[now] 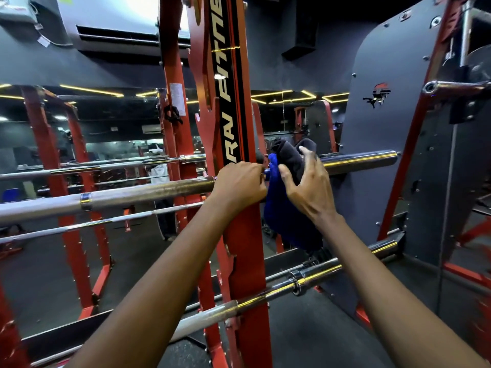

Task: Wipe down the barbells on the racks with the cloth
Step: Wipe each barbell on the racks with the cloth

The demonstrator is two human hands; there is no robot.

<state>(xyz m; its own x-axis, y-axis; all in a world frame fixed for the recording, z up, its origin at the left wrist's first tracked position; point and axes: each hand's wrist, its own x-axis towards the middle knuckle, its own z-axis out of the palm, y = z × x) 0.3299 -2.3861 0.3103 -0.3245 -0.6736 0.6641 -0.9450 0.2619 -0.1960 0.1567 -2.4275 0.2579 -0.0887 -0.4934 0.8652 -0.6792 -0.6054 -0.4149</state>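
Observation:
A steel barbell [148, 193] lies across the red rack upright [240, 243] at chest height. Its sleeve end [361, 161] juts out to the right. A blue cloth [283, 208] is draped over the bar just right of the upright and hangs down below it. My left hand [239, 185] is closed around the bar and the cloth's left edge, against the upright. My right hand [308, 185] presses on the cloth with its fingers spread, holding a dark bunched part on top. A second barbell [305, 280] rests lower on the rack.
A dark grey steel panel [385, 144] stands close on the right. Behind the rack a mirror [111, 144] reflects more red racks and bars. Black rubber floor [313, 335] lies below. A chrome bar end [449, 87] sticks out at the upper right.

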